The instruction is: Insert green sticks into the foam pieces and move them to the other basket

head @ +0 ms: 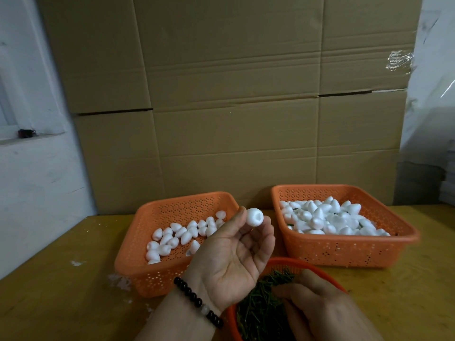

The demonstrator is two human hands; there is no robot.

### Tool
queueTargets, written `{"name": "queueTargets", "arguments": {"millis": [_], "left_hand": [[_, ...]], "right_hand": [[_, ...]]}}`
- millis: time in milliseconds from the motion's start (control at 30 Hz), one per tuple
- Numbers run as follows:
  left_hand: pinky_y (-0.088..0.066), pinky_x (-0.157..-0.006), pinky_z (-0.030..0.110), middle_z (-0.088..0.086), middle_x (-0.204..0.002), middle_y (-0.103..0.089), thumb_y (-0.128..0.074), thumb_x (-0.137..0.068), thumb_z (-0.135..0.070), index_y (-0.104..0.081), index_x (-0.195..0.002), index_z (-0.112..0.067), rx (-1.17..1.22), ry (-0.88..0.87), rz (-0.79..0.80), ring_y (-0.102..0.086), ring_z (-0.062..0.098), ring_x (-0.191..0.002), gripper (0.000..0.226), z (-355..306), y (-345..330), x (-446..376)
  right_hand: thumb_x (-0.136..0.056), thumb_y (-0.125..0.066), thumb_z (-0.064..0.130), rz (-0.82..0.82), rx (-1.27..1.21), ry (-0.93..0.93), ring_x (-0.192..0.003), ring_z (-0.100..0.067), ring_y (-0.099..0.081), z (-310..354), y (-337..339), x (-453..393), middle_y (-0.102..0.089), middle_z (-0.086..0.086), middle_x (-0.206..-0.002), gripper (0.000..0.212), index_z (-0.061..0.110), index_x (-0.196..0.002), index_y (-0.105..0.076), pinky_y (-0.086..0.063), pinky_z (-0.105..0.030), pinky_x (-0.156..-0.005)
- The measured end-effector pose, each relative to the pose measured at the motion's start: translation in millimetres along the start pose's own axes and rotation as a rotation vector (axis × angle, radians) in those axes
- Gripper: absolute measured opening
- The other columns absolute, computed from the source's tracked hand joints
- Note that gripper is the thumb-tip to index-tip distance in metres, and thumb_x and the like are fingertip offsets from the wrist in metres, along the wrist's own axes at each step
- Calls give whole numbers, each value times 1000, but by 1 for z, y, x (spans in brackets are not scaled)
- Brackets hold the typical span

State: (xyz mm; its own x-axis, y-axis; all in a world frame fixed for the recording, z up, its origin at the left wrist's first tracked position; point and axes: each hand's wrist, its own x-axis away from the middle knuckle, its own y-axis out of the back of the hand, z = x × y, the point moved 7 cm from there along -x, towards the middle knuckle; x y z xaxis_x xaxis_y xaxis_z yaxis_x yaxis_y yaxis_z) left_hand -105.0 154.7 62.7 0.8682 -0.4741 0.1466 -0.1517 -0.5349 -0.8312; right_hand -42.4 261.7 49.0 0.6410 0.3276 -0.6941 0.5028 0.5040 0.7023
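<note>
Foam piece up in my left hand, right hand down in the sticks.

I'm pinching one white foam piece (254,217) between thumb and fingertips of my left hand (236,262), holding it up, palm toward me, its dimpled end facing me. My right hand (317,306) is reaching into the round orange basket (283,260) of green sticks (261,306); whether its fingers are gripping one I cannot tell. On the tabletop (61,299), the left basket (147,274) is holding scattered foam pieces, the right basket (344,249) a heap.
</note>
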Motion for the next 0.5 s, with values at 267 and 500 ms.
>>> {"name": "queueTargets", "arguments": {"millis": [267, 500], "left_hand": [[-59, -62, 30, 21, -104, -71, -61, -75, -8, -69, -92, 8, -61, -12, -28, -68, 24, -72, 25, -2, 6, -4], [-58, -63, 29, 21, -101, -70, -59, -72, 5, -65, -101, -2, -97, -40, -10, -66, 27, -79, 31, 0, 8, -7]], "right_hand": [[-63, -79, 12, -122, -111, -18, -76, -3, -69, -4, 14, -2, -69, 10, -93, 36, 28, -95, -77, -55, -19, -60], [-74, -53, 18, -282, -327, -37, -65, 1, -61, 3, 37, -5, -62, 10, -79, 21, 23, -72, -73, -46, -14, -55]]}}
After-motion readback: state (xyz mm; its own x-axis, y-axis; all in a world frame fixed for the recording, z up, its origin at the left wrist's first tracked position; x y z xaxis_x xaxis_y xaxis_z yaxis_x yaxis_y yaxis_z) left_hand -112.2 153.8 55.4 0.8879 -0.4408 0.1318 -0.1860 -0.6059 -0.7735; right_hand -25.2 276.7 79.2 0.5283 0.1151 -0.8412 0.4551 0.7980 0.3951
